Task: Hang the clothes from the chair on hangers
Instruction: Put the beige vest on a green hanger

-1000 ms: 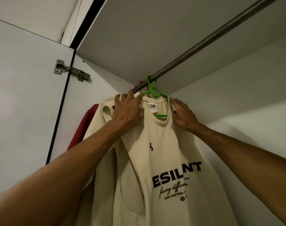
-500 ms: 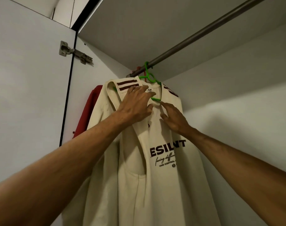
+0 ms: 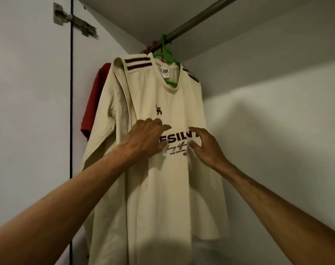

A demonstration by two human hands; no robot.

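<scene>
The cream T-shirt (image 3: 163, 188) hangs at frame centre on a green plastic hanger (image 3: 167, 55) hooked over the round metal rail (image 3: 197, 20) at upper right. Both hands have dropped from the collar to the dark chest print. The left hand (image 3: 146, 137) covers its first letters and the right hand (image 3: 206, 147) its end, fingers loosely spread, gripping nothing; contact with the cloth is unclear. The soft, creased cotton now shows its striped shoulders. A red garment (image 3: 94, 100) sits mostly hidden behind at left, below a steel hinge (image 3: 75, 22).
</scene>
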